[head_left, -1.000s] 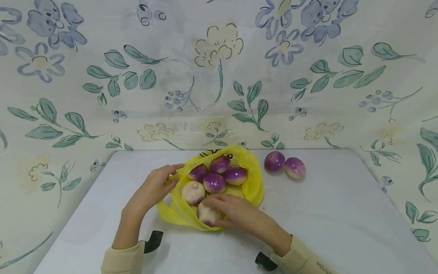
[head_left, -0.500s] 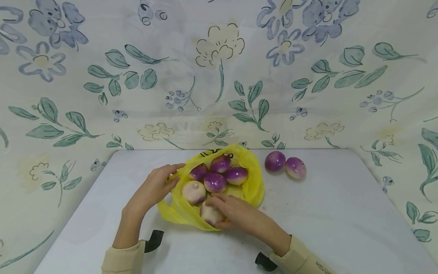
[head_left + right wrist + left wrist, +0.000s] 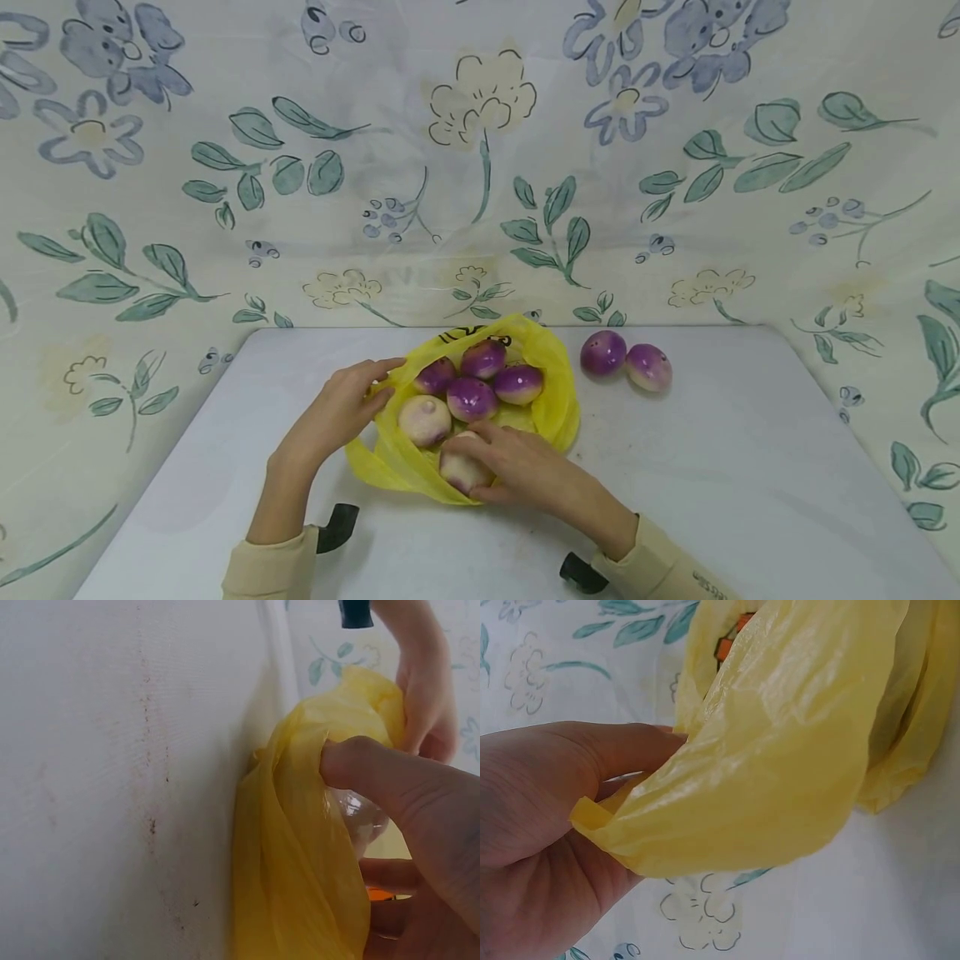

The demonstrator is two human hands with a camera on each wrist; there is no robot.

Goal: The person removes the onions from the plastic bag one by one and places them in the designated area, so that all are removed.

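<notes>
Right, eyes on the round, cream-white turnip with purple tinting (image 3: 459,473), sitting at six o'clock inside the open, thin yellow plastic bag (image 3: 561,412). The right hand (image 3: 521,462) comes in from four o'clock, and its grip pinches that turnip, thumb pressing on the bag's film at the near side, fingers over the far side. As a guess it handles firm and fairly weighty for its size, hard to crush, though that glossy skin may slip and bruise; best held round its widest girth, thumb opposite fingers, clear of the loose film.

Just beside it, at eleven o'clock, lies a second pale turnip (image 3: 424,422), stub upward. Beyond, towards twelve, four shiny purple-topped turnips (image 3: 472,400) cluster together. Over at the bag's nine o'clock, the left hand (image 3: 337,404) appears to hold the rim, its grip curled about the film, fingertips hidden behind the plastic in the left wrist view. That film looks light, limp and easily torn, so a gathered fold should beat a single edge.

Outside the bag, between two and three o'clock, a pair of loose purple turnips (image 3: 603,353) rests side by side on the smooth white surface (image 3: 720,475).
</notes>
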